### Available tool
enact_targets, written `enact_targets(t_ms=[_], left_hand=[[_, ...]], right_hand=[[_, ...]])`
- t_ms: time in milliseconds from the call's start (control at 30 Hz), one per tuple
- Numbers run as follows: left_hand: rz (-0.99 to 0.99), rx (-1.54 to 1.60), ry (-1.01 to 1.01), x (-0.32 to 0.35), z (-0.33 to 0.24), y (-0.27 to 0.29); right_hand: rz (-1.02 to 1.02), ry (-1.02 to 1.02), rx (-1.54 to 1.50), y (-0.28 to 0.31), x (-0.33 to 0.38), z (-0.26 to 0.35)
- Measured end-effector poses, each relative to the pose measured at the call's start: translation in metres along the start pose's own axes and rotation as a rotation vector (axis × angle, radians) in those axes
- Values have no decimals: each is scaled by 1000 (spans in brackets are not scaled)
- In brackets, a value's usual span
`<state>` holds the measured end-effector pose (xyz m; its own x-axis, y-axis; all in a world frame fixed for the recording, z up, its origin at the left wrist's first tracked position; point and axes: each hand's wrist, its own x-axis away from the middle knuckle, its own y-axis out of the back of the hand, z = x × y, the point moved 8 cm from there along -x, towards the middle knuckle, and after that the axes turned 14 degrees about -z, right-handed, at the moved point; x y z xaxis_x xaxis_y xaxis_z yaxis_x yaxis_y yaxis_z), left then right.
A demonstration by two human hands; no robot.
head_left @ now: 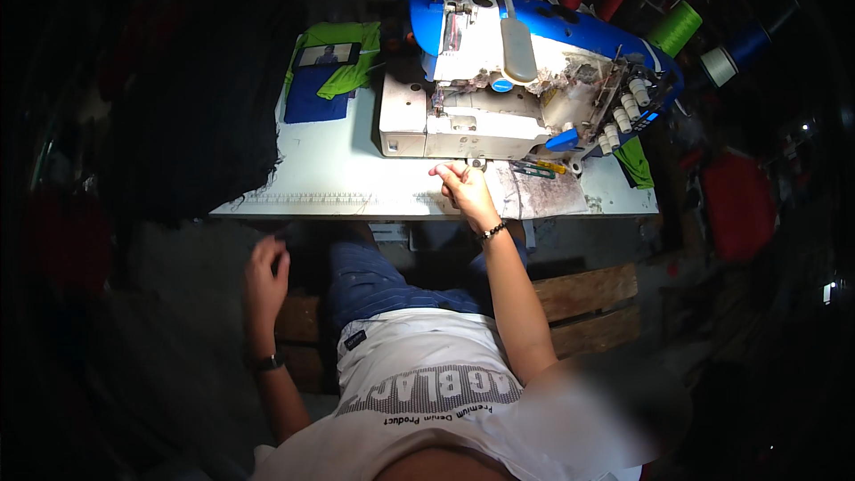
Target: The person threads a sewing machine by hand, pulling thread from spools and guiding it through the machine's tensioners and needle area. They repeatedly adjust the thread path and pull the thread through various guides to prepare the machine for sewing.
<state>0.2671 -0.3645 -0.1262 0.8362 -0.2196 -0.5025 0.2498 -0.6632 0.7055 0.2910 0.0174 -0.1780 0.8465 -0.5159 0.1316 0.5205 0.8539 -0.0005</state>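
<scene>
Dim workshop surrounds a white sewing table (338,169). Right hand (465,189) rests on the table edge, fingers curled loosely, directly in front of the blue-and-white sewing machine (517,71); whether it pinches anything cannot be told. Left hand (265,272), below the table edge, grips dark fabric (196,107) that drapes to its left. Thread cones (674,28) stand beyond the machine.

right hand (465,189) at sewing machine (499,80), left hand (265,274) on dark fabric (191,240)

Dark fabric (191,98) draped over table's left
</scene>
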Motion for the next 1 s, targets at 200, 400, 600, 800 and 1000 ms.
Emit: enact_targets(t_ms=[200,400,600,800,1000], left_hand=[[-224,460,-200,-141,-160,-64],[-115,157,-284,-186,-164,-199],[188,748,93,-167,-161,-206],[262,737,44,-147,-160,-190],[340,843,151,-105,-142,-189]], right_hand=[[-162,23,-38,20,-7,-5],[-193,25,76,-4,-48,-17],[122,-243,-496,-34,-28,9],[154,-219,-567,-25,-22,6],[153,-198,-485,-19,-21,8]])
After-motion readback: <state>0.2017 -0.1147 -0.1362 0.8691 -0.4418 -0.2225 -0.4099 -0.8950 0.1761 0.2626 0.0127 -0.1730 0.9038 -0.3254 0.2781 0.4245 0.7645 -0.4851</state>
